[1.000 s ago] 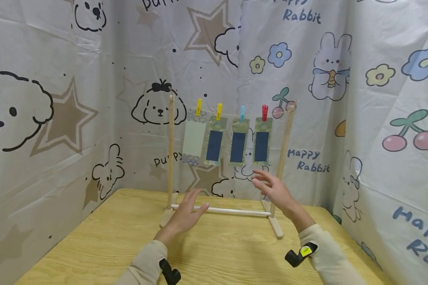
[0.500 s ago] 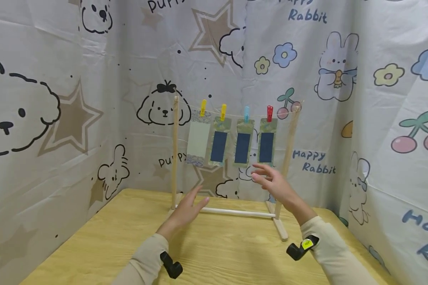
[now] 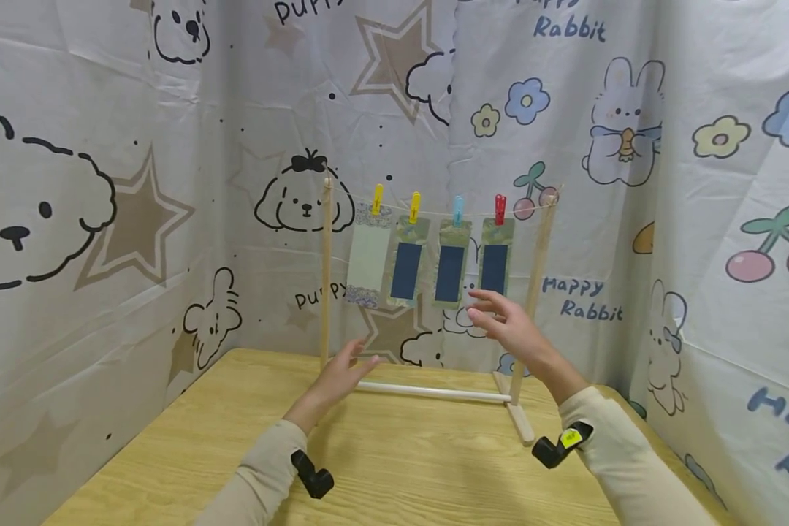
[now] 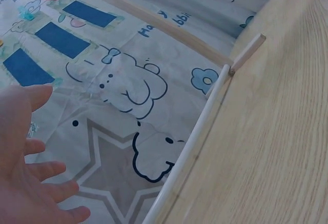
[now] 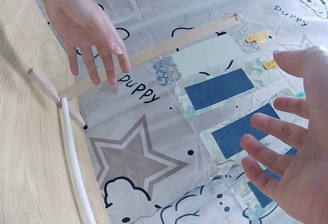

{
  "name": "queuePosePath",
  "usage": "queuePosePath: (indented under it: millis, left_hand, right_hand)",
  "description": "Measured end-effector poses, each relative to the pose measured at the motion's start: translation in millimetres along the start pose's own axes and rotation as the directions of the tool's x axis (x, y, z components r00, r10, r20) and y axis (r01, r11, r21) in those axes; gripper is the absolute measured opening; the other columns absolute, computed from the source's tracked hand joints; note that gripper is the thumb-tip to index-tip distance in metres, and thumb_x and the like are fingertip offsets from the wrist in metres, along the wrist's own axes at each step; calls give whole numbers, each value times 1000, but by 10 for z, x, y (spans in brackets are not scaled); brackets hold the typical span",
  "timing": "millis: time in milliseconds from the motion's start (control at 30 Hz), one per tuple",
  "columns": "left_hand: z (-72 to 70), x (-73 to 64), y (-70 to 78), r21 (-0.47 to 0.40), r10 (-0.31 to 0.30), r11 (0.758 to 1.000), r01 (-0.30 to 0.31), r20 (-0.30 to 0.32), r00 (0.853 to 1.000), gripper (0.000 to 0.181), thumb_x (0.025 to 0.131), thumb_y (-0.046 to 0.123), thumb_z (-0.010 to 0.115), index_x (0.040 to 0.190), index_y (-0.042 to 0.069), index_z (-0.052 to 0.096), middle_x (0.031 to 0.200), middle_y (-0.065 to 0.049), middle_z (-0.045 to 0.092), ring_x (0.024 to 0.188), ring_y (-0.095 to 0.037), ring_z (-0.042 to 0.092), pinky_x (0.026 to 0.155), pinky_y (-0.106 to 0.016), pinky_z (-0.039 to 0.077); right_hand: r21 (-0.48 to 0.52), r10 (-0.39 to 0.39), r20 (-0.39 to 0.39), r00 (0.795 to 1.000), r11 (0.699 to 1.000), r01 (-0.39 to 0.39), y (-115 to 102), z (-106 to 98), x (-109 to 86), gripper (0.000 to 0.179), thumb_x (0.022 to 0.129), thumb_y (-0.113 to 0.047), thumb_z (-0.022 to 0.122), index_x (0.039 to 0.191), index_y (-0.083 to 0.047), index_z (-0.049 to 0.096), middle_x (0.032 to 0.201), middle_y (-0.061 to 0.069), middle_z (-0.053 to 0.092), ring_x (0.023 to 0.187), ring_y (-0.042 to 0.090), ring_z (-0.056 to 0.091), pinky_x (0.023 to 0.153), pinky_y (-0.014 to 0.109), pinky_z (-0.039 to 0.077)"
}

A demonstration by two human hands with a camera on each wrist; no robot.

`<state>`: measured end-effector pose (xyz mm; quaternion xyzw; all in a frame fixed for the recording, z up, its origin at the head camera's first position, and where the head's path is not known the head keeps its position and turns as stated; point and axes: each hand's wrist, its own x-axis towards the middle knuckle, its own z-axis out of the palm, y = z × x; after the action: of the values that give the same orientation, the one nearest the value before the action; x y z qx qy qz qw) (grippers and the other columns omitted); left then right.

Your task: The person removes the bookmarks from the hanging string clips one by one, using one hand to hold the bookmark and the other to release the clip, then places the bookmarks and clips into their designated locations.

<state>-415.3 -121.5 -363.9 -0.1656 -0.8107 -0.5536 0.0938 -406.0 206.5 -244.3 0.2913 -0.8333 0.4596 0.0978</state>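
Four is avoided here: several paper cards hang from a string on a wooden rack. At the left is a pale green card (image 3: 368, 256) with patterned ends, under a yellow clothespin (image 3: 378, 199). Beside it hang cards with dark blue panels, a left one (image 3: 405, 270), a middle one (image 3: 449, 274) and a right one (image 3: 494, 267), under yellow, light blue (image 3: 458, 210) and red (image 3: 500, 210) clothespins. My left hand (image 3: 332, 383), fingers spread, is near the rack's left post (image 3: 326, 277), holding nothing. My right hand (image 3: 513, 325), fingers loosely extended, is before the right card's lower end, holding nothing.
A white rod (image 3: 434, 393) joins the rack's feet, with the right foot (image 3: 521, 424) showing on the wood-grain table (image 3: 421, 460). The right post (image 3: 534, 292) rises behind my right hand. Printed curtains (image 3: 269, 95) enclose the back and sides.
My left hand has shifted left towards the left post. My right hand has risen slightly, covering the right card's lower end. The head view has turned a little left; the cards hang as before.
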Motion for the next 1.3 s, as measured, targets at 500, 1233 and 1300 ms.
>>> queuePosePath:
  millis: [500,1233,1300]
  left_hand:
    - [-98,137,-61,-85,-99,992,95,-47,994,79,103,44,63,163,10,24,160,-25,33,140,-50,39,112,-64,32]
    - [-313,364,-99,-301,-171,944,136,-93,981,78,104,23,65,163,4,18,162,-27,27,146,-47,31,112,-63,33]
    - [-321,388,-83,-299,-166,945,131,-94,982,79,104,24,66,163,5,18,163,-26,27,146,-47,30,112,-63,33]
  right_hand:
    - [18,20,-19,1000,1000,-19,-102,-94,76,61,108,-40,56,159,-12,38,148,21,52,129,43,54,102,58,44]
    - [-19,-25,-18,1000,1000,24,-244,-153,280,59,109,-31,57,159,-7,37,146,23,53,124,39,57,103,58,45]
    - [-23,-27,-20,999,999,26,-260,-157,288,60,108,-32,57,159,-8,37,147,23,53,123,38,57,103,58,45]
